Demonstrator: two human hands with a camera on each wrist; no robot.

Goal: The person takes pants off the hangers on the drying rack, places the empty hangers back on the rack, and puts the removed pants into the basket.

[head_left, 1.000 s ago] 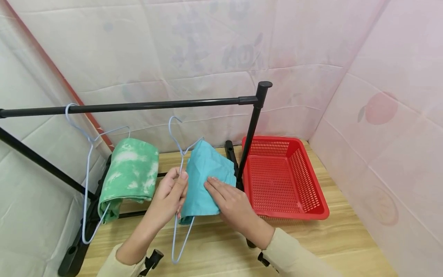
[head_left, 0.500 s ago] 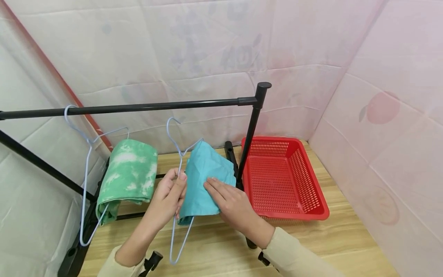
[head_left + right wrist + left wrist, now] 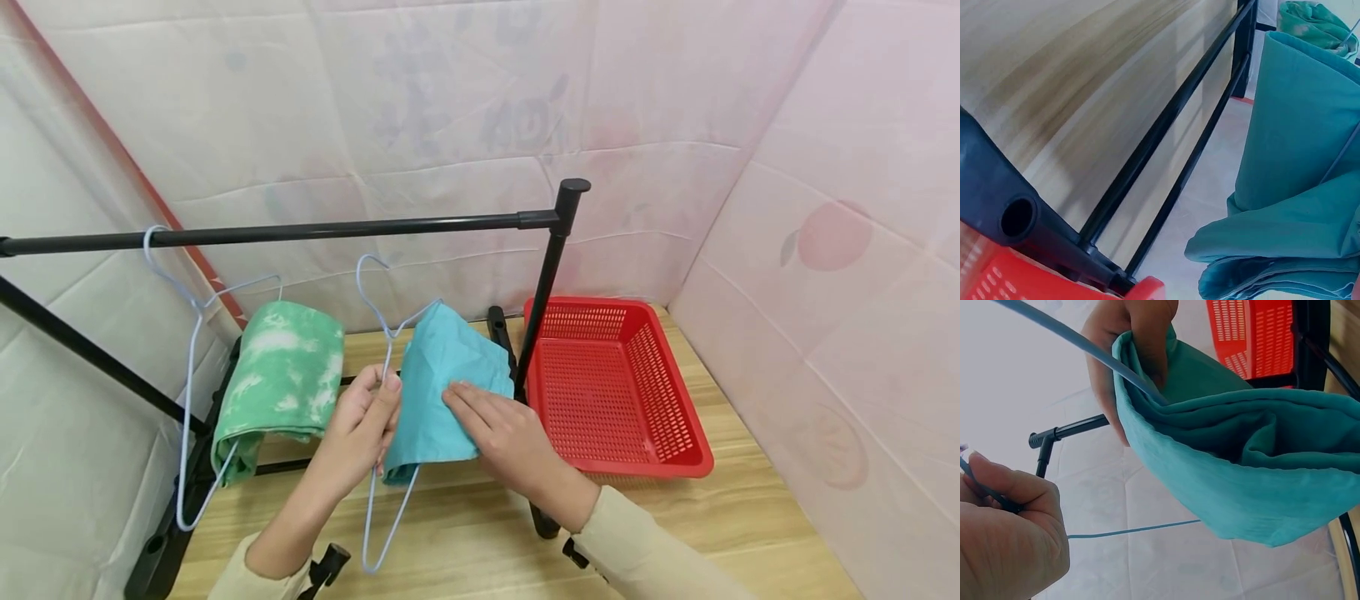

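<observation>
A light-blue wire hanger is held below the black rail, its hook apart from it. My left hand pinches the hanger's left side between thumb and fingers. Over the hanger's other side hangs a folded turquoise cloth. My right hand holds this cloth at its right part, fingers lying flat on top. In the left wrist view, the right thumb reaches inside the fold, beside the hanger wire. The right wrist view shows layered folds of the cloth; its exact kind is unclear.
A black rack's rail crosses behind the hands. From it hangs another hanger bearing a green-and-white cloth. Beyond the rack's right post a red plastic basket stands on the wooden table, near the wall sheets.
The held hanger and the left hand have shifted slightly left. The right hand stays on the turquoise cloth, and the green cloth keeps its place.
</observation>
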